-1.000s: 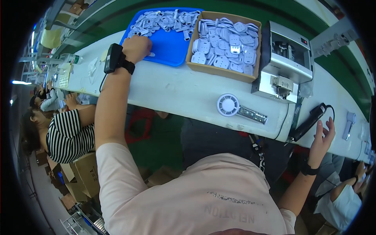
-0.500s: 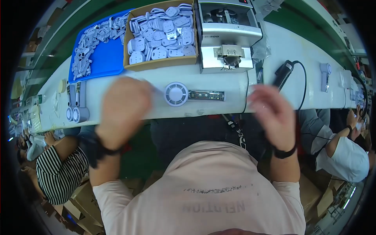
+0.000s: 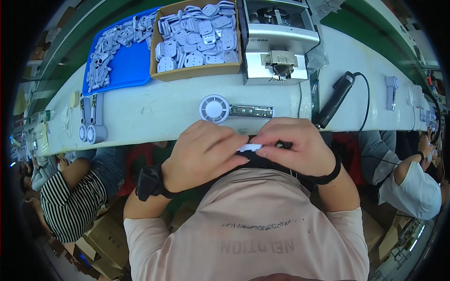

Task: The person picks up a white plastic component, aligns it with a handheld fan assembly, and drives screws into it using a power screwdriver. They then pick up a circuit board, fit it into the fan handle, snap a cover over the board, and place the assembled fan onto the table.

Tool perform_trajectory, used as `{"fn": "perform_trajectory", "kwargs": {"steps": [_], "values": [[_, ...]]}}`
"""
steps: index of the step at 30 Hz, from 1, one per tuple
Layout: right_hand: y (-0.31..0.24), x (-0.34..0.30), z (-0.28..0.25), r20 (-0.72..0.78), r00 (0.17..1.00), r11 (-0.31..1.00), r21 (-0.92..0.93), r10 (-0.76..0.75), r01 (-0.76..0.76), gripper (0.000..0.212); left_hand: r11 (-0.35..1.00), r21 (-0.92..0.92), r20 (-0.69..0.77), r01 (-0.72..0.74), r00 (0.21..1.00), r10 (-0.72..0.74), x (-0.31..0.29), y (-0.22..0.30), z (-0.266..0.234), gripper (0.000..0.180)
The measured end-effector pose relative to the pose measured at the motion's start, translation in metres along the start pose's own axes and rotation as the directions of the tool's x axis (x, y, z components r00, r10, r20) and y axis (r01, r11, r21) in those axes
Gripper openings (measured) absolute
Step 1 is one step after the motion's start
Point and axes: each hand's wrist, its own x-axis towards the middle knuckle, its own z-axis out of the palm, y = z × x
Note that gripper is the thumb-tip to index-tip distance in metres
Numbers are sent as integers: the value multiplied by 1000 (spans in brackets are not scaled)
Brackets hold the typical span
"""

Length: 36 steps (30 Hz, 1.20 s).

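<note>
Just in front of the table's near edge, my left hand (image 3: pixel 202 151) and my right hand (image 3: pixel 298 146) are brought together, fingers pinched. Between their fingertips is a small white plastic piece (image 3: pixel 250 147), partly covered by the fingers, so its full shape is hidden. Beyond them on the white table (image 3: pixel 178 105) lies a pale handheld fan (image 3: pixel 214 108) with its round grille facing up. Its handle points right and is uncovered, showing a long circuit board (image 3: pixel 251 111).
A blue tray (image 3: pixel 126 63) of small plastic parts and a cardboard box (image 3: pixel 197 73) of flat white pieces stand at the back, beside a silver machine (image 3: pixel 276 61). Right lies a corded black electric screwdriver (image 3: pixel 336 97); left, two more fans (image 3: pixel 96 134). Co-workers sit on both sides.
My left hand has moved right and down from over the table, and my right hand left and down. They now meet at the white plastic piece. The fan stays on the table.
</note>
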Motion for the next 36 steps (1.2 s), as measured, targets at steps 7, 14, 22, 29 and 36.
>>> {"fn": "perform_trajectory", "kwargs": {"steps": [7,14,22,29,36], "values": [[-5,0,20,-63,994,986,-147,-94,84,27,978,-204,-41,46,998,-56,-19,-10,19,38],[1,13,16,-16,978,868,-463,-210,179,29,986,-153,-143,63,986,-85,-22,-11,29,40],[7,36,-12,21,959,636,-744,-281,203,27,986,24,-257,168,954,-156,-20,-15,9,45],[25,50,-1,93,953,543,-804,-290,243,26,965,132,-188,228,961,-202,-2,-41,23,45],[44,47,1,45,924,565,-780,-380,270,28,972,195,-76,127,991,-114,9,-51,29,34]]}}
